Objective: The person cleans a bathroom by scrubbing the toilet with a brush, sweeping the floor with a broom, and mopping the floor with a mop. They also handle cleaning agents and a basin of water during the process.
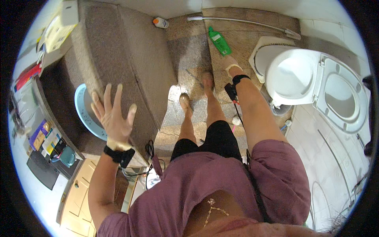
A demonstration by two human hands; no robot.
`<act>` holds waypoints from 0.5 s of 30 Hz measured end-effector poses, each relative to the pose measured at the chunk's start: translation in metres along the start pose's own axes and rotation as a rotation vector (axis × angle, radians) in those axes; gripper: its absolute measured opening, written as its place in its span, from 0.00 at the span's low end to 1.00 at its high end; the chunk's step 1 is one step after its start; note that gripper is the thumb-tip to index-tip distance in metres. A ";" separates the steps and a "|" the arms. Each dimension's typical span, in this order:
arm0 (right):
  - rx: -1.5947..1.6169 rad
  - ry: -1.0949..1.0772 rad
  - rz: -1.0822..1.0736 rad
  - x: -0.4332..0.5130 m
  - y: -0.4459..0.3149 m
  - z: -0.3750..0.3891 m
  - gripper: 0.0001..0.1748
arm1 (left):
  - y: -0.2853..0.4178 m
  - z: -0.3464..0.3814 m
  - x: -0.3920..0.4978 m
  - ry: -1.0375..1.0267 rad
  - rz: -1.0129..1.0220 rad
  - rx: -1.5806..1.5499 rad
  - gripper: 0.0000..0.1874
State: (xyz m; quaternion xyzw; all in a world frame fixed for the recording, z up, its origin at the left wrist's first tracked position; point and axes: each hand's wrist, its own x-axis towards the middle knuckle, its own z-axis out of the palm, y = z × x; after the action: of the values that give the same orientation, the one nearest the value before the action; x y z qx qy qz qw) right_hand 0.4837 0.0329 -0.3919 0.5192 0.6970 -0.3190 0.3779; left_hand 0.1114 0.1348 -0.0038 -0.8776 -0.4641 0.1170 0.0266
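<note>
My left hand (pixel 114 115) is raised with its fingers spread, in a thin pale glove, holding nothing. It appears above a brown stone ledge (pixel 103 44), beside a light blue plastic basin (pixel 84 118). My right hand (pixel 231 63), also in a pale glove, reaches forward and is shut on the lower end of a green plastic bottle (pixel 219 41) with a label. To the right of that hand stands a white toilet (pixel 291 75) with its seat (pixel 340 94) raised. Both wrists bear black straps with small devices.
A white bottle with an orange cap (pixel 160 22) and a long pale pole (pixel 242 20) lie at the far side. A white-headed brush with a pink handle (pixel 236 121) is on the tiled floor near my feet. Cables hang by my waist. A wooden door (pixel 80 192) is at the lower left.
</note>
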 end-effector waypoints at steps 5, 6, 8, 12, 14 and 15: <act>0.743 0.199 0.235 0.023 0.008 -0.035 0.27 | 0.000 -0.001 0.003 -0.062 -0.019 -0.012 0.34; 0.805 0.152 0.254 0.030 0.005 -0.052 0.28 | 0.000 -0.002 0.003 -0.075 -0.022 -0.008 0.34; 0.916 0.050 0.295 0.054 -0.003 -0.093 0.29 | -0.001 -0.002 0.002 -0.122 -0.039 -0.008 0.35; 0.892 0.436 0.097 0.097 -0.034 -0.142 0.20 | -0.005 -0.003 -0.003 -0.190 -0.043 0.018 0.37; 0.855 0.374 0.069 0.118 -0.048 -0.157 0.20 | -0.008 -0.004 -0.005 -0.213 -0.037 0.025 0.38; 0.785 0.412 0.036 0.127 -0.053 -0.160 0.20 | -0.009 -0.005 -0.006 -0.204 -0.011 0.011 0.39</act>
State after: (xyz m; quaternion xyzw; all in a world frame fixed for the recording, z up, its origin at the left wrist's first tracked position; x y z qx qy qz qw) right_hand 0.3785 0.2148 -0.4163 0.6882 0.5745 -0.4430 0.0108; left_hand 0.1026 0.1355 0.0036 -0.8585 -0.4685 0.2079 -0.0153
